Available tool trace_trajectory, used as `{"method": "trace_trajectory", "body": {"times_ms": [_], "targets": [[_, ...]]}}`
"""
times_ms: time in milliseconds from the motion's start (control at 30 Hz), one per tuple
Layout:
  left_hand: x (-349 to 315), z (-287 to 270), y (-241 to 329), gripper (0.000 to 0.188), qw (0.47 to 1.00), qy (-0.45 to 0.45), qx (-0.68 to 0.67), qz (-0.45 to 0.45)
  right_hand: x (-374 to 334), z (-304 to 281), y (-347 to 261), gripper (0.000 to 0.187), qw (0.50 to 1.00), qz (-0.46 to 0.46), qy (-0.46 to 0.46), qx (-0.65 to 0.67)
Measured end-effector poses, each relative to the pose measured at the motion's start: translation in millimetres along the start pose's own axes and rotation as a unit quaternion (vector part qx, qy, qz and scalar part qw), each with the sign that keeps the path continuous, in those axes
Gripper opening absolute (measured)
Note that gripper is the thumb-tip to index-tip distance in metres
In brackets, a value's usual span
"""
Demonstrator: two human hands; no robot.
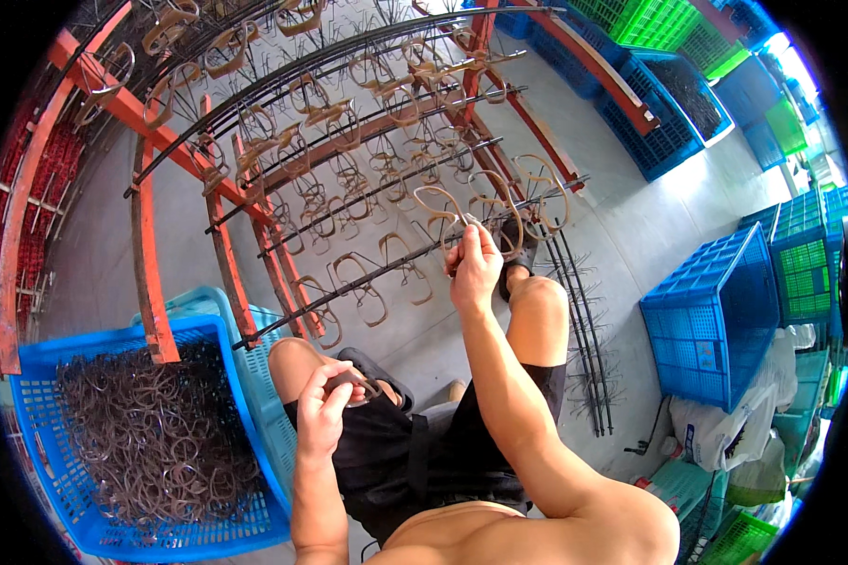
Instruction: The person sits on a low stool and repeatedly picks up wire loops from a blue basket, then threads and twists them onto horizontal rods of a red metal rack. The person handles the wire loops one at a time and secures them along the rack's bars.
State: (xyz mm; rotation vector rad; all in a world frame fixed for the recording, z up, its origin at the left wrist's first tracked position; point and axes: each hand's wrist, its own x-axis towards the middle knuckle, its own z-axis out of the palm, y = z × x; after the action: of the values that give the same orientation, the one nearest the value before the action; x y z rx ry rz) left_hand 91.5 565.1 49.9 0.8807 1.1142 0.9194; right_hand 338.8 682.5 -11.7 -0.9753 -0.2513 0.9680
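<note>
My right hand (474, 266) is raised at the nearest black rod (400, 261), thumb and fingers pinched together. Brown glasses frames (435, 200) are at its fingertips, touching or just in front of them; more hang at the rod's right end. Low by my left knee, my left hand (323, 407) is closed around a dark, curved piece (346, 380) that looks like glasses frames; the fingers partly cover it. Other brown glasses frames (359, 288) hang from this rod between my hands.
An orange-red metal rack (141, 245) carries several rods of hanging frames. At left, a blue crate (184, 540) holds a heap of dark frames (155, 438). Spiked rods (575, 325) lie right of my leg. Blue crates (693, 330) and bags (725, 424) line the right side.
</note>
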Motion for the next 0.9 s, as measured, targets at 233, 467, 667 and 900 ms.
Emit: {"method": "trace_trajectory", "body": {"times_ms": [233, 467, 667, 900], "targets": [[0, 3, 0, 0.021, 1.0, -0.001, -0.004, -0.012, -2, 1, -3, 0.018, 1.0, -0.003, -0.008, -0.003], [0, -4, -1, 0.024, 0.998, -0.013, 0.056, -0.003, -5, 3, 2, 0.016, 1.0, -0.001, -0.01, 0.018], [-1, 4, 3, 0.022, 0.99, -0.008, 0.118, -0.07, -18, 3, 9, 0.019, 0.996, -0.019, -0.036, -0.082], [-1, 0, 3, 0.017, 0.994, -0.04, 0.05, -0.087, -16, 0, 9, 0.022, 0.975, -0.084, -0.049, -0.202]]}}
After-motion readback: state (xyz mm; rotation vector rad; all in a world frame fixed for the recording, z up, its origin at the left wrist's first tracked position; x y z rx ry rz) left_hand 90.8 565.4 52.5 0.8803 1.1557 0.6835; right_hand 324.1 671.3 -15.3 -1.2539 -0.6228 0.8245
